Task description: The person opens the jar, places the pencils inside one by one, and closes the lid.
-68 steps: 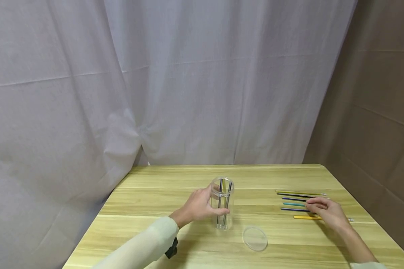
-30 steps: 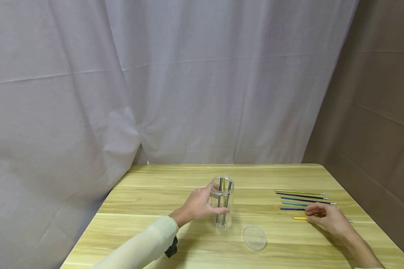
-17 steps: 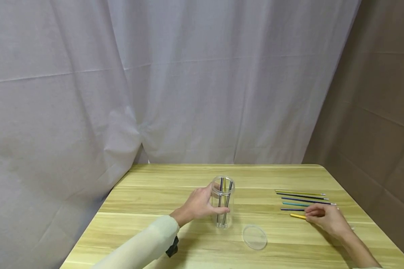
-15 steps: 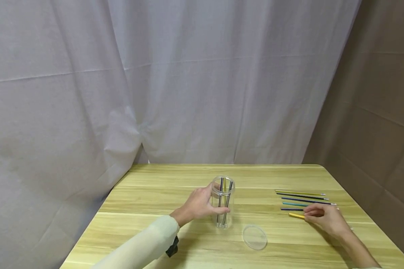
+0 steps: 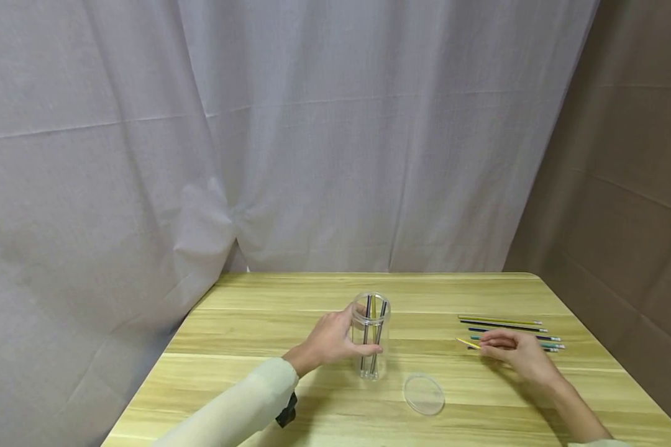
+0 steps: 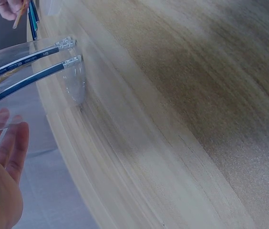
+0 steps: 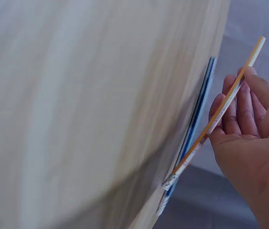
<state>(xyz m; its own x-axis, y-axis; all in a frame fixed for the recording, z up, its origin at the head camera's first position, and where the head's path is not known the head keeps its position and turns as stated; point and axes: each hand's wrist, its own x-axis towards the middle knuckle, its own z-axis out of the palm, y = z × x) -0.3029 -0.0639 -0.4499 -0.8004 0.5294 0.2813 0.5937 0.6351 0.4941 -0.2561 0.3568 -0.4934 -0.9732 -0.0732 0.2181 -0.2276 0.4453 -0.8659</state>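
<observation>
My left hand (image 5: 331,340) grips a clear plastic jar (image 5: 381,366) that stands upright on the table. Inside the jar lean two dark blue pencils and a yellow one; the left wrist view shows the eraser end of a blue pencil (image 6: 39,75) near its bottom. With thumb and fingertips my right hand (image 5: 522,355) pinches a yellow pencil (image 7: 220,112), lifted off the table and slanted. Below and behind that hand lie several pencils (image 5: 500,321) side by side, yellow, dark blue and teal, partly covered by the fingers.
A round clear lid (image 5: 424,394) lies flat on the wooden table (image 5: 268,292), in front and to the right of the jar. Grey cloth (image 5: 313,155) hangs behind the table, and a brown panel (image 5: 637,217) closes off the right side.
My right hand took hold of the yellow pencil nearest me, raised it, and has carried it left and away from me. My left hand and the jar have stayed put.
</observation>
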